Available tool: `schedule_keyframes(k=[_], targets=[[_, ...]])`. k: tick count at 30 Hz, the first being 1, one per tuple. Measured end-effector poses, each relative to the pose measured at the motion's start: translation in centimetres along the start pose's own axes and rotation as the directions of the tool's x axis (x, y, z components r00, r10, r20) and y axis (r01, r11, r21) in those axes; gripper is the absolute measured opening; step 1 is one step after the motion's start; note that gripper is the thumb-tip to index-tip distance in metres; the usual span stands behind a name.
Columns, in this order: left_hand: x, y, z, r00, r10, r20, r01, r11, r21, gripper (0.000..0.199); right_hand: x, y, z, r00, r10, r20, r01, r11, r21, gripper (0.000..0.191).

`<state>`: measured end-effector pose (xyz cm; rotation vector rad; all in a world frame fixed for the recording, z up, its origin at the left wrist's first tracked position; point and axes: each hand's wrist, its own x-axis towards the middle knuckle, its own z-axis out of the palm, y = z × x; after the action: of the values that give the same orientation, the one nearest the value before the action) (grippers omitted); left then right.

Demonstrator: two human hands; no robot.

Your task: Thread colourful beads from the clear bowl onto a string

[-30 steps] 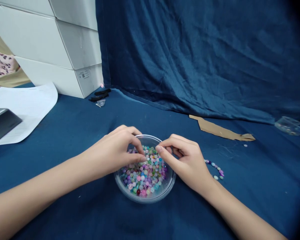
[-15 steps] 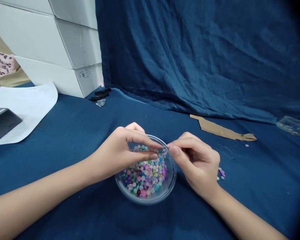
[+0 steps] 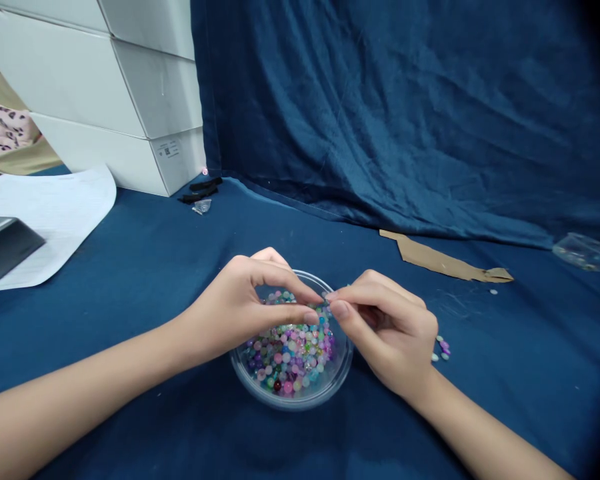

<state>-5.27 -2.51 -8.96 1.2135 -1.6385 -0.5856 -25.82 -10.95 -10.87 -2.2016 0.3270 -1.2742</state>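
Over the clear plastic bowl (image 3: 293, 400) of beads (image 3: 290, 357): left hand (image 3: 240, 303) curved, fingers (image 3: 307, 315) slightly parted; right hand (image 3: 387, 333) pinched, any hold too small to tell. Best kept low and steady.

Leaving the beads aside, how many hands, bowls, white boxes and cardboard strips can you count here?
Left hand: 1
Right hand: 1
Clear bowl: 1
White boxes: 3
Cardboard strip: 1
Total: 7

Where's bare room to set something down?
Bare blue cloth lies between the paper sheet and the bead bowl, and right of the loose beads below the cardboard strip. Crowded over the bowl, where left hand and right hand meet.
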Motion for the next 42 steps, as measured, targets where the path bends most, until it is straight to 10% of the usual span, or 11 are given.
schedule_keyframes(k=[8,25,42], targets=[[0.00,0.17,-0.13,0.982,0.185,0.050,-0.189,0.975,0.114,0.013,0.12,-0.05,-0.10,0.997,-0.076,-0.023,0.076,0.997,-0.005,0.014],[0.07,0.80,-0.26,0.803,0.577,0.149,-0.586,0.717,0.377,0.021,0.37,-0.12,-0.49,0.973,-0.227,0.039,0.224,0.972,0.064,0.009],[0.12,-0.03,0.02,0.924,0.382,0.010,-0.381,0.920,0.090,0.022,0.43,0.05,-0.26,0.992,-0.128,-0.021,0.128,0.992,-0.004,0.013]])
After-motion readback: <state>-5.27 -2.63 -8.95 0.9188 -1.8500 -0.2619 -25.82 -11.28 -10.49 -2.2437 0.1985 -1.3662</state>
